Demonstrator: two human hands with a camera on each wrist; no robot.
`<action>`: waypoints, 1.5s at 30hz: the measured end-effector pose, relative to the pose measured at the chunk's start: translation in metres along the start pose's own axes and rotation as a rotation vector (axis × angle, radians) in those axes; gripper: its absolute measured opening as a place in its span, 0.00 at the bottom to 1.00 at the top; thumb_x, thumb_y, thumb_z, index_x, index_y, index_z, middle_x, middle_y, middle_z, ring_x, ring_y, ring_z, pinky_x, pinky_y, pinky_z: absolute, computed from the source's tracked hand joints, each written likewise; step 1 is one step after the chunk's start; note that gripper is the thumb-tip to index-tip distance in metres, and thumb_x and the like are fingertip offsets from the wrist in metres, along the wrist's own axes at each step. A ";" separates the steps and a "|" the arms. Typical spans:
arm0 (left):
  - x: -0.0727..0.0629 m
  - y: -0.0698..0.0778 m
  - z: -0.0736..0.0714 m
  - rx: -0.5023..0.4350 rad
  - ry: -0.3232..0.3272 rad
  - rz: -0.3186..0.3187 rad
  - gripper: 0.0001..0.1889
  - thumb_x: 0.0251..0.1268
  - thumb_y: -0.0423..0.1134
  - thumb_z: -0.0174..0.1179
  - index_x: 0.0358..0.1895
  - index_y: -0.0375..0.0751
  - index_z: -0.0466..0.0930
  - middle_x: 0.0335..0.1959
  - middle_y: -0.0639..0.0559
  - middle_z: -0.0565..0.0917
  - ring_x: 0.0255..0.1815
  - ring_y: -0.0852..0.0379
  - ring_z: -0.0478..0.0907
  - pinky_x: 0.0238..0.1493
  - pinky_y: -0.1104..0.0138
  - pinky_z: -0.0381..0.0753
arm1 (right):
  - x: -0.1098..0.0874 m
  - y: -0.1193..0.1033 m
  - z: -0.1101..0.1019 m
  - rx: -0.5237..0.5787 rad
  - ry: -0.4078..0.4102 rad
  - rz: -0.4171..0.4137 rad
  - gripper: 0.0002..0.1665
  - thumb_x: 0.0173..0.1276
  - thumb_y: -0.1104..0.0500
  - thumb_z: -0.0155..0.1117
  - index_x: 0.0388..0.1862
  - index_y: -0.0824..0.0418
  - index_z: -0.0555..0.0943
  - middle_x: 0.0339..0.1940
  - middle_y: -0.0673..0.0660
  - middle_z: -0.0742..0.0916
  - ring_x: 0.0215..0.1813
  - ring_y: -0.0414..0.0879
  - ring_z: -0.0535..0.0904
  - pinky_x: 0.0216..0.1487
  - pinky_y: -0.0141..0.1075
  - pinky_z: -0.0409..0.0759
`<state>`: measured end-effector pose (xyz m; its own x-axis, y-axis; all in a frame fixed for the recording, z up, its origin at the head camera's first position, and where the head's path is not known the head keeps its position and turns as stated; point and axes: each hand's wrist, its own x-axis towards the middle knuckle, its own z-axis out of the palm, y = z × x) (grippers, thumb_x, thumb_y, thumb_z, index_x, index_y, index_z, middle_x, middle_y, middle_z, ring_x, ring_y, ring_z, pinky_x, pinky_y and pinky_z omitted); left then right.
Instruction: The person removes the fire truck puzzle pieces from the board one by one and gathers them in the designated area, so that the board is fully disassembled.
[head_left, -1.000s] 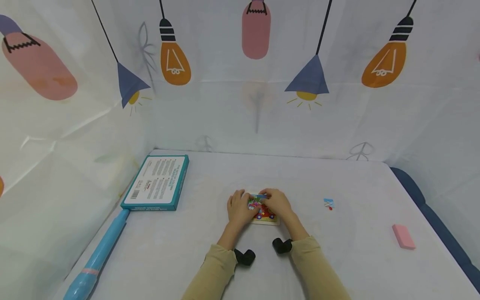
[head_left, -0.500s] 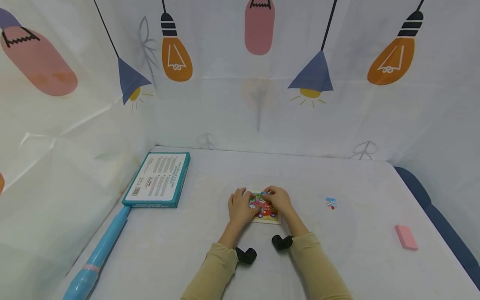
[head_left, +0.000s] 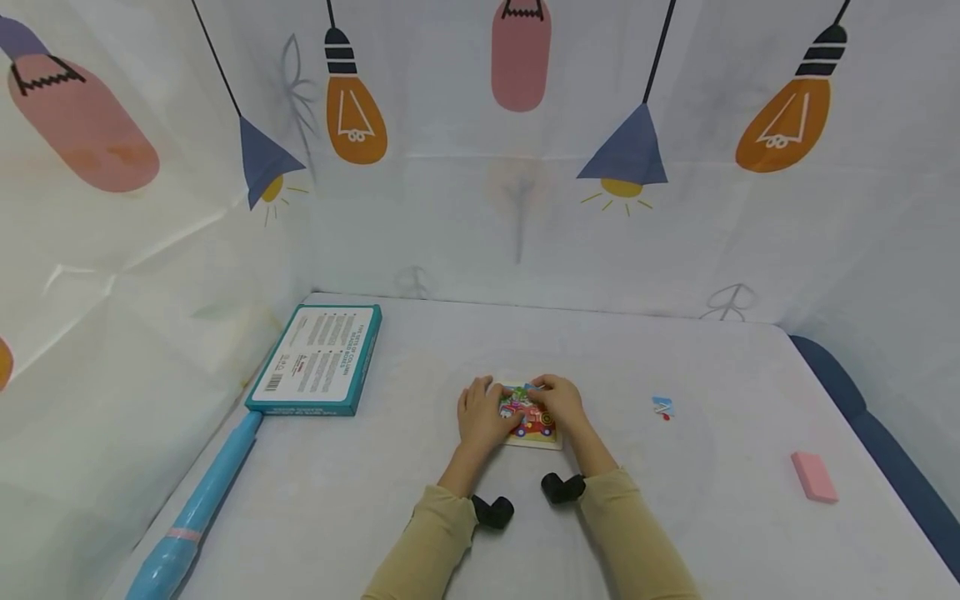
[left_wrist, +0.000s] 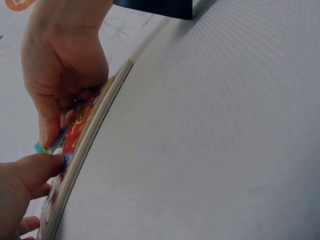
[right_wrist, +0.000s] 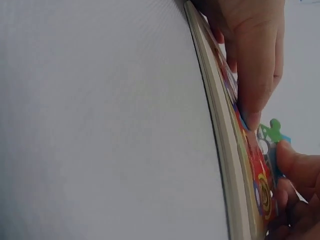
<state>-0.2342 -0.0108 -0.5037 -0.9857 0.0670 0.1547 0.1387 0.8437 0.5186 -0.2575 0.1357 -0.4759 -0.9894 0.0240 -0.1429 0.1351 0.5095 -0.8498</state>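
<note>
A small wooden jigsaw puzzle [head_left: 537, 431], with a red car in its picture, lies on the white table between both hands. My left hand [head_left: 480, 418] holds it at the left side, thumb pressed down on the picture and fingers by the edge. At the top right of the board, my right hand [head_left: 561, 403] pinches a puzzle piece [right_wrist: 273, 131] with a green knob and some blue. That piece stands tilted above the picture in the right wrist view. Part of the picture is hidden under the hands.
To the right lies a loose blue and white puzzle piece [head_left: 663, 406], and beyond it a pink block [head_left: 814, 477]. A teal-edged box [head_left: 313, 358] and a long light-blue object [head_left: 202, 508] lie on the left. Printed white sheets [head_left: 457, 217] hang behind the table.
The head view has shifted slightly. The right hand has moved a little with its piece, and more green and red of the picture shows between the hands. The left hand stays on the board.
</note>
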 end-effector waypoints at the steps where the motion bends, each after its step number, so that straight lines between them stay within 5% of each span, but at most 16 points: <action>1: 0.000 0.000 0.000 -0.002 -0.002 0.000 0.20 0.50 0.54 0.66 0.44 0.49 0.77 0.62 0.44 0.67 0.67 0.46 0.58 0.67 0.50 0.52 | 0.001 0.001 -0.002 0.040 -0.003 0.010 0.14 0.63 0.61 0.59 0.43 0.69 0.80 0.34 0.59 0.81 0.38 0.48 0.73 0.37 0.33 0.69; 6: 0.000 0.001 0.002 -0.021 -0.006 0.000 0.20 0.50 0.53 0.66 0.44 0.48 0.77 0.62 0.44 0.68 0.67 0.45 0.58 0.67 0.49 0.51 | 0.002 0.000 -0.022 0.182 0.020 0.041 0.17 0.67 0.60 0.57 0.49 0.71 0.76 0.39 0.61 0.78 0.42 0.50 0.73 0.40 0.36 0.71; 18: 0.000 0.000 -0.001 -0.036 -0.006 0.006 0.20 0.50 0.53 0.66 0.43 0.48 0.77 0.62 0.44 0.68 0.67 0.45 0.58 0.66 0.49 0.51 | -0.001 0.012 -0.048 0.190 0.022 0.044 0.18 0.67 0.61 0.57 0.51 0.70 0.75 0.32 0.58 0.81 0.27 0.41 0.77 0.29 0.30 0.74; 32: -0.001 0.000 0.000 -0.039 0.022 0.027 0.20 0.49 0.53 0.67 0.42 0.47 0.77 0.60 0.43 0.69 0.65 0.45 0.60 0.65 0.48 0.53 | -0.006 0.027 -0.069 0.198 0.094 0.132 0.19 0.64 0.65 0.58 0.52 0.71 0.73 0.40 0.60 0.79 0.32 0.39 0.75 0.34 0.29 0.75; 45: -0.001 -0.001 0.001 -0.031 0.016 0.031 0.20 0.49 0.53 0.66 0.43 0.48 0.77 0.60 0.44 0.69 0.65 0.46 0.60 0.66 0.49 0.52 | -0.018 0.045 -0.097 0.168 0.148 0.091 0.23 0.63 0.63 0.60 0.56 0.71 0.72 0.36 0.57 0.81 0.29 0.37 0.75 0.30 0.28 0.74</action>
<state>-0.2334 -0.0114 -0.5051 -0.9793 0.0837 0.1845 0.1721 0.8243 0.5394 -0.2387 0.2411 -0.4623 -0.9681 0.1955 -0.1568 0.2183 0.3499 -0.9110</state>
